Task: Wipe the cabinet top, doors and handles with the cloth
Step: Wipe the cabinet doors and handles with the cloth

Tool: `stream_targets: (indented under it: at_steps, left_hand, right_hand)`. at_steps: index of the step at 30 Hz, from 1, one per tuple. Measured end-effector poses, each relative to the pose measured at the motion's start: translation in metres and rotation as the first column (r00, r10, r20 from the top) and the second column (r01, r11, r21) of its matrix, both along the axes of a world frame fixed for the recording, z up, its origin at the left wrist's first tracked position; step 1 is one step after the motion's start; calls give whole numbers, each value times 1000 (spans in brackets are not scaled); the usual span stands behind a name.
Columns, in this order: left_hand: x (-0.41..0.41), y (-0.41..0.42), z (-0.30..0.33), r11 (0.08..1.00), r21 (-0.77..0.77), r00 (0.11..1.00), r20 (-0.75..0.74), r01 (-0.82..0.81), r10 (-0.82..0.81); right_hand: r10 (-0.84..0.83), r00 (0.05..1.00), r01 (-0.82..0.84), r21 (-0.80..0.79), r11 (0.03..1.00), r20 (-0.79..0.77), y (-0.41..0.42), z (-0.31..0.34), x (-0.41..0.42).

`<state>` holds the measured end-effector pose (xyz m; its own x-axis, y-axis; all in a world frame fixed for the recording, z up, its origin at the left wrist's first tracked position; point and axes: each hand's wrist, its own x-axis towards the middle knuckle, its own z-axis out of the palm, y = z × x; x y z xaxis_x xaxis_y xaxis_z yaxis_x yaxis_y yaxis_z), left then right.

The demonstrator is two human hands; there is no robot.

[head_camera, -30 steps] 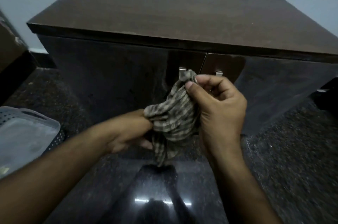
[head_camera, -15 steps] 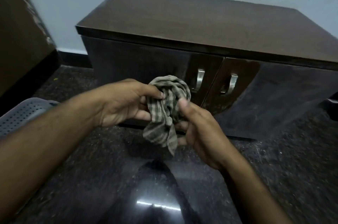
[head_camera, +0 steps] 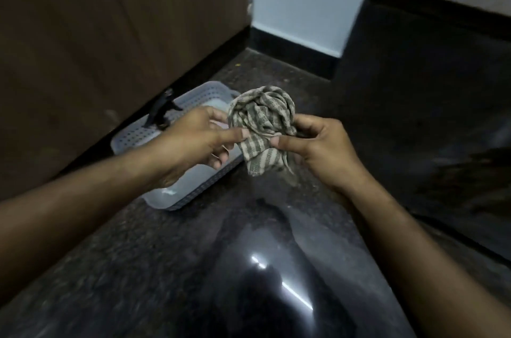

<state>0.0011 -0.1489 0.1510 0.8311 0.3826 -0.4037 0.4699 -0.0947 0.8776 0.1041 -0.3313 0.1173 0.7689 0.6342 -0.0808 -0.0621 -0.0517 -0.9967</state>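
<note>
Floor (head_camera: 171,268): dark polished stone, basket (head_camera: 193,188) resting there.

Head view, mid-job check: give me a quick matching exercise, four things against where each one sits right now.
Things:
1. cloth
2. basket
3. cabinet
4. dark figurine

Places:
A. on the floor, under the left forearm
B. at the right edge of the view
C. bunched, pinched by the left hand and the right hand
D. at the basket's far rim, by the brown panel

Pairs: 1-C, 2-A, 3-B, 4-D
</note>
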Motion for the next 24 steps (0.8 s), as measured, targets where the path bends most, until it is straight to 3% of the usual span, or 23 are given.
stream_targets:
  at_steps: [6, 10, 14, 17, 24]
  left_hand:
    - [-29, 59, -43, 952, 278, 991, 82, -128, 109]
    - [-28, 72, -67, 933, 342, 993, 8, -114, 118]
    - [-25, 74, -102, 952, 304, 993, -119, 20, 17]
    - [-17, 71, -125, 948, 297, 986, -147, 118, -77]
    - [15, 76, -153, 917, 397, 992, -127, 42, 10]
  right_hand:
    - [111, 991, -117, -85, 989, -78, 79, -28, 3]
    - [141, 990, -135, -217, 967, 13, 126, -52, 20]
    - [231, 964, -170, -363, 916, 132, 157, -78, 35]
    - [232, 944, -90, -496, 864, 234, 169, -95, 45]
    - [422, 842, -131, -630, 765, 337, 175, -132, 46]
